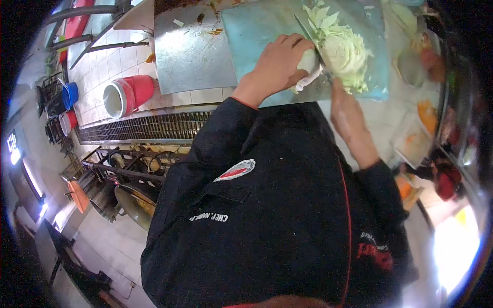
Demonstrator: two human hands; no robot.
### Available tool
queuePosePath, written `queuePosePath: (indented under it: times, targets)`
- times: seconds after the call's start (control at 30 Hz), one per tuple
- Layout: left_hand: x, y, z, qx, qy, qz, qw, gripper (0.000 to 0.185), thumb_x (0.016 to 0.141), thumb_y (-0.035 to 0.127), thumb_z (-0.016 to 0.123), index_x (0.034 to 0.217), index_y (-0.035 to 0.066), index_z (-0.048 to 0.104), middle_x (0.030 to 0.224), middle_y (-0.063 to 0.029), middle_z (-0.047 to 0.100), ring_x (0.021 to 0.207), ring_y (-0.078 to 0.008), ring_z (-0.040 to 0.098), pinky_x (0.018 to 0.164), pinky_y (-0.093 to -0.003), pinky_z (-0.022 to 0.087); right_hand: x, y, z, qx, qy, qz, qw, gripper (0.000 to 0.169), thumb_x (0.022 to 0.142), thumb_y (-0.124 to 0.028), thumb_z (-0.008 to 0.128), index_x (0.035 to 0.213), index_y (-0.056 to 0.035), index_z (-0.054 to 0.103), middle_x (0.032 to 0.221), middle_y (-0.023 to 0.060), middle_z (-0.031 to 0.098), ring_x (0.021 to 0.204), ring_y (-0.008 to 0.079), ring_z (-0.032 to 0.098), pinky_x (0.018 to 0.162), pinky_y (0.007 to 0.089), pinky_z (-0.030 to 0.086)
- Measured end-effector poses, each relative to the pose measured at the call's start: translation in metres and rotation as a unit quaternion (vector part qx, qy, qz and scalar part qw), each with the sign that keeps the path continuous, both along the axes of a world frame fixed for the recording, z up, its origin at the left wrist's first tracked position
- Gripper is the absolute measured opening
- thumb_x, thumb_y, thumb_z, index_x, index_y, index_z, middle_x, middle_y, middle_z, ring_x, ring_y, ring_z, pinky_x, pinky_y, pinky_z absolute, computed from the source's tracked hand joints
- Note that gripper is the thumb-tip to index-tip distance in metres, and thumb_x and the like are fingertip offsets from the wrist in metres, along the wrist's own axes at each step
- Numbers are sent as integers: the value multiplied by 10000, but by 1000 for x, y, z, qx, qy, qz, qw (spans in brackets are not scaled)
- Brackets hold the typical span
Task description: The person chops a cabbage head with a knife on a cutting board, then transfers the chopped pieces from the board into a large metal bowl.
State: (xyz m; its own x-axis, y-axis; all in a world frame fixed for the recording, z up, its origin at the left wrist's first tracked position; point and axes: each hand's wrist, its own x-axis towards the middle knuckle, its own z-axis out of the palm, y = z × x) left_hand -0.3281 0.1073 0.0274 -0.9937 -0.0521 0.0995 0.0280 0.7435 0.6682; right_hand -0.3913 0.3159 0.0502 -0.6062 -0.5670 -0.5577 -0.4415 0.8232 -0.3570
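Observation:
A piece of pale green cabbage [310, 66] lies on a light blue cutting board [254, 34]. Over its left side rests my left hand [278, 65], fingers and thumb curled around it. My right hand [344, 109], slightly blurred, grips a knife [308, 32] whose blade stands along the cut face of the cabbage and points away from me. Its handle is mostly hidden in my fist. Right of the blade, a heap of sliced cabbage [344, 52] spreads over the board.
A stained metal table [192, 57] extends left of the board. On the tiled floor at the left lie a red bucket [142, 92] and a white-lined bucket [113, 101], beside a drain grate [154, 125]. Bowls and orange food blur at the right, with a tray [414, 144].

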Motion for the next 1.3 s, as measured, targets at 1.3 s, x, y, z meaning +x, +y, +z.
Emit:
queuePosePath:
  times: [1.3]
  targets:
    - [18, -1, -4, 19, 20, 52, 998, 537, 733, 209, 785, 1200, 77, 555, 1211, -175, 551, 1106, -402, 527, 939, -440, 457, 8, 14, 50, -54, 37, 85, 994, 125, 955, -73, 361, 1050, -5, 405, 861, 328, 616, 843, 505, 612, 724, 560, 479]
